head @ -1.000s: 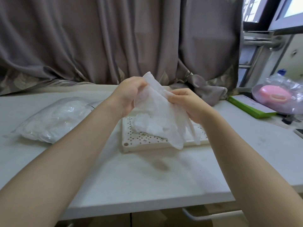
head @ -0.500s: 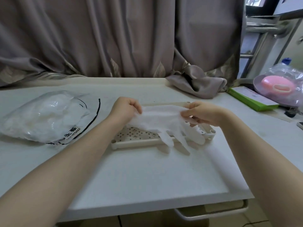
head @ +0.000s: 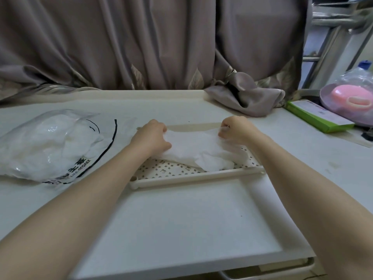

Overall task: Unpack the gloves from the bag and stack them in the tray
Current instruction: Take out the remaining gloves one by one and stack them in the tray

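Note:
A thin white glove (head: 197,146) lies spread across the cream perforated tray (head: 193,177) in the middle of the table, on top of other white gloves. My left hand (head: 150,136) pinches its left edge and my right hand (head: 234,128) pinches its right edge, both low over the tray. The clear plastic bag (head: 46,144) with black print, still full of white gloves, lies on the table to the left of the tray.
A grey-brown curtain (head: 248,98) hangs behind the table and a fold of it lies on the back right. A green box (head: 314,116) and a bagged pink item (head: 351,98) sit at the far right. The table's front edge is near me.
Both hands have lowered the glove from chest height down onto the tray and stretched it flat. The bag has not moved.

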